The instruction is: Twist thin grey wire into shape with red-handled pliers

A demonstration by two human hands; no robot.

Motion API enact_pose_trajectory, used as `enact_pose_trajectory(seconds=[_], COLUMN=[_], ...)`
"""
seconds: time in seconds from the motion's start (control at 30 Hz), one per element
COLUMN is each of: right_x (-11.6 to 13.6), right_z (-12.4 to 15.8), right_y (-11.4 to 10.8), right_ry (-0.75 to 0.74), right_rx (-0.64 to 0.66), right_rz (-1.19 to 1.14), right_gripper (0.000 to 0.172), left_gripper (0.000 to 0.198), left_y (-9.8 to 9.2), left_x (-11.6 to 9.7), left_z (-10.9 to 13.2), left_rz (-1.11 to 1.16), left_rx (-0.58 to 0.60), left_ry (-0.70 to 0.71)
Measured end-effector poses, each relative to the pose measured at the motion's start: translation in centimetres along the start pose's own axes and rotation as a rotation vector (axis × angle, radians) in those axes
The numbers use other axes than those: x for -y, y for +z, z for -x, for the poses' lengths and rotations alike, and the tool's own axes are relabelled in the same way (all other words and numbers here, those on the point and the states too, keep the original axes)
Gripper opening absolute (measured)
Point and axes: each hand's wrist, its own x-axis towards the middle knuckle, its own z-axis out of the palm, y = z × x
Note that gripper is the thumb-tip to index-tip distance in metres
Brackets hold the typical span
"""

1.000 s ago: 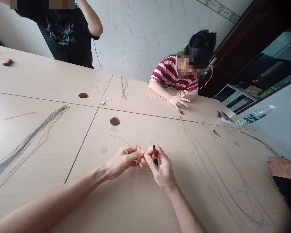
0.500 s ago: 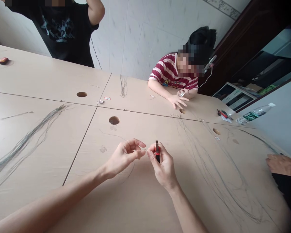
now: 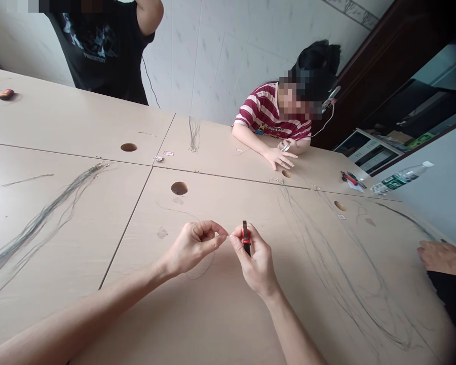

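Both grips are pinched tight at mid-frame over the bench (image 3: 327, 314), left hand (image 3: 192, 247) on a thin wire (image 3: 207, 272), right hand (image 3: 256, 263) round a red tool (image 3: 246, 237) too, and I reckon that fine strand could slip out if either pinch eases.

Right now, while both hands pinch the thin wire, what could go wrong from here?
1. The thin wire is pinched only by fingertips of the left hand and right hand, so it may slip out.
2. The right hand also holds a small red and black tool. That grip looks crowded, and the tool could drop.
3. The wire's slack loop lies on the table, which also carries loose strands. It might tangle.
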Motion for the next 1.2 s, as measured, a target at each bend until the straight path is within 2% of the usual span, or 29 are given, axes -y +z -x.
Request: enact_pose_trajectory(seconds=[0.73,1.2], right_x=[0.13,0.24], right_z=[-0.02,0.00], right_y=[0.07,-0.14], right_ry=[0.020,0.011], right_rx=[0.002,0.027], right_rz=[-0.033,0.009], right_gripper=[0.008,0.013], left_gripper=[0.034,0.032], left_y=[0.00,-0.14], left_x=[0.19,0.29], left_z=[0.01,0.07], left_rz=[0.036,0.003], left_rx=[0.013,0.006], left_ry=[-0.012,-0.014])
